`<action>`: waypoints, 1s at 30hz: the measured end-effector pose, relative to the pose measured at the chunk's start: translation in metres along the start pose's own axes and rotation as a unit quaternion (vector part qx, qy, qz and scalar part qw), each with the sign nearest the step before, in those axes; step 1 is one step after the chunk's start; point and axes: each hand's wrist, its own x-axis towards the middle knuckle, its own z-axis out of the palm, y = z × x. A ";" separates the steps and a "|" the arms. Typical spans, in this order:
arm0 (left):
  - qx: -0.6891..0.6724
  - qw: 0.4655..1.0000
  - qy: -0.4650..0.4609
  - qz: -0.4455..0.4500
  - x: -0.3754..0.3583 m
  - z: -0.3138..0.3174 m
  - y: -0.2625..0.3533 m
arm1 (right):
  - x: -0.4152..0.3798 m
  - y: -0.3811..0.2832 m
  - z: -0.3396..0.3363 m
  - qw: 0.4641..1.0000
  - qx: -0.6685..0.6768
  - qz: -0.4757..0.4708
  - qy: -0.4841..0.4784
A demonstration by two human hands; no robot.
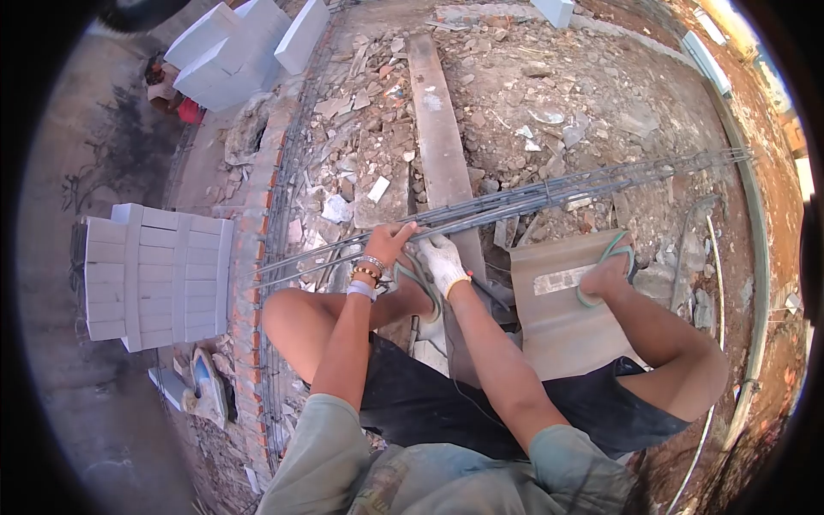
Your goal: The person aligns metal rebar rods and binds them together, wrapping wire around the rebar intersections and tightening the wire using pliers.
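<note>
Steel rebar cage (515, 202) lies across rubble (532, 112), stretching from the brick wall (249, 283) towards the right. The bare left hand (388, 245) has its grip closed around the bars. Just beside it, the gloved right hand (444, 260) clasps the same bars. A wooden plank (436, 129) lies beneath.

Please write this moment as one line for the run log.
left hand: bare, grips rebar cage | right hand: white glove, on same cage | posture: squatting, flip-flops | ground: rubble, plank
</note>
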 end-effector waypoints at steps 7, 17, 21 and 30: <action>-0.095 0.992 -0.007 0.086 0.024 0.006 -0.047 | -0.018 -0.025 0.007 0.999 0.031 0.022 -0.038; 0.007 0.999 -0.025 0.039 0.021 0.003 -0.029 | -0.025 -0.035 0.010 0.995 0.058 0.059 -0.056; 0.116 0.993 0.016 0.028 0.015 0.009 -0.022 | -0.024 -0.033 0.009 0.996 0.048 0.059 -0.042; 0.147 0.982 -0.116 0.017 0.005 -0.006 -0.004 | -0.022 -0.033 0.000 0.997 -0.005 0.069 -0.042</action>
